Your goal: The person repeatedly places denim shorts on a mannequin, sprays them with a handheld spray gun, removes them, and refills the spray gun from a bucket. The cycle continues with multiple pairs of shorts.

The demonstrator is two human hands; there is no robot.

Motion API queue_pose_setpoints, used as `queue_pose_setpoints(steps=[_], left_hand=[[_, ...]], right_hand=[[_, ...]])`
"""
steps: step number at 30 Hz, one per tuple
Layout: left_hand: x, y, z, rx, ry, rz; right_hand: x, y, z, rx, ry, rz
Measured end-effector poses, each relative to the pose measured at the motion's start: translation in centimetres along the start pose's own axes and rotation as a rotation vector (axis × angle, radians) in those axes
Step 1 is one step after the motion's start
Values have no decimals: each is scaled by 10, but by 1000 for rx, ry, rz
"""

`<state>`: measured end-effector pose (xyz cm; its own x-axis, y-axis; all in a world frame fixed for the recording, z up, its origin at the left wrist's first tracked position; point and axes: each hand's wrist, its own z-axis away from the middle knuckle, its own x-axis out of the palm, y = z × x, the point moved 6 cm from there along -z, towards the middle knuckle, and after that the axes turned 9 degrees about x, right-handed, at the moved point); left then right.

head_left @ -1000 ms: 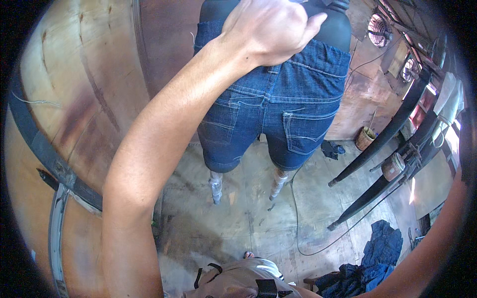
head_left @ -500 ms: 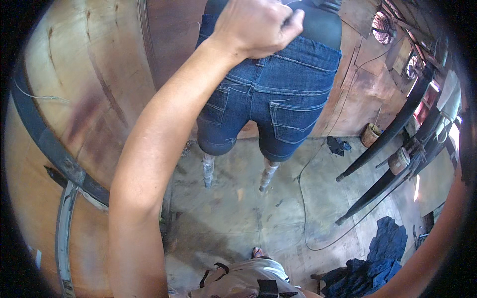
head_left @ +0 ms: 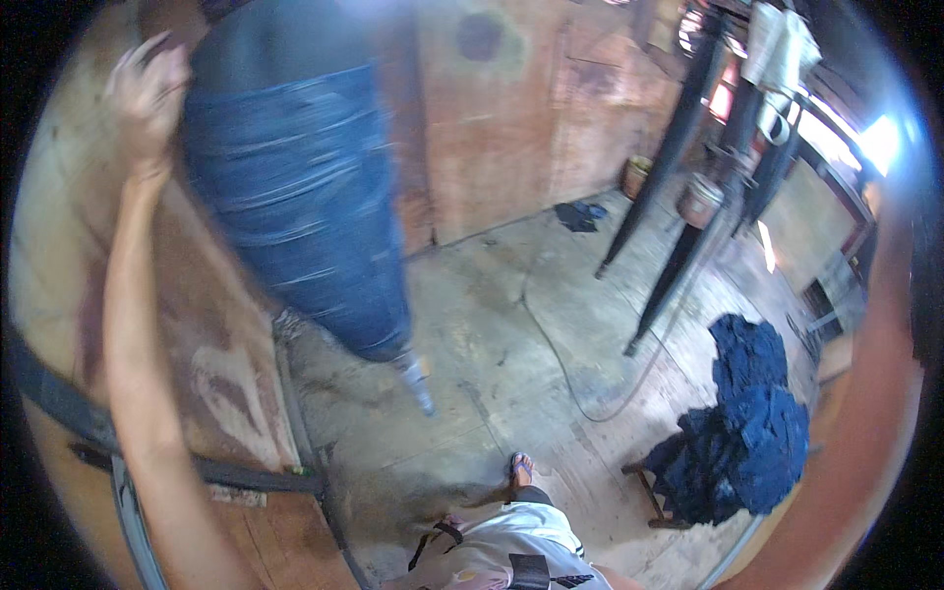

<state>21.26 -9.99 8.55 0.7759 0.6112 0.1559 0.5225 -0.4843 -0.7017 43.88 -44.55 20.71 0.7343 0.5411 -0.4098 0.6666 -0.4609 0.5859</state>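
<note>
A dark lower-body mannequin wearing blue jeans hangs or stands at the left, blurred and seen side-on. One leg ends in a pale wrapped stub above the floor. My left hand is raised beside the mannequin's waist, at the upper left. Its fingers are bent and somewhat apart, with nothing visible in them. Up the right edge runs my right forearm, blurred; the hand itself lies outside the picture.
Dark pointed poles slope down at the right, with a small can among them. Dark blue cloth lies piled on a low wooden stand. A cable loops over the floor. Wooden panels wall the back; a bucket stands there.
The mannequin has turned from its back to side-on and sits farther left in view. My left hand has gone from a closed fist over the waist to beside it. The view has swung right.
</note>
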Motion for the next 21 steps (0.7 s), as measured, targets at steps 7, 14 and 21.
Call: queue_pose_setpoints(steps=[7, 14, 21], left_hand=[[-25, -26, 14, -896, -122, 473], [-97, 67, -67, -839, -242, 354], [-71, 117, -102, -1215, -201, 467]], right_hand=[[67, 171, 115, 264, -95, -195], [317, 355, 450, 1041, -290, -140], [465, 362, 547, 1164, -181, -561]])
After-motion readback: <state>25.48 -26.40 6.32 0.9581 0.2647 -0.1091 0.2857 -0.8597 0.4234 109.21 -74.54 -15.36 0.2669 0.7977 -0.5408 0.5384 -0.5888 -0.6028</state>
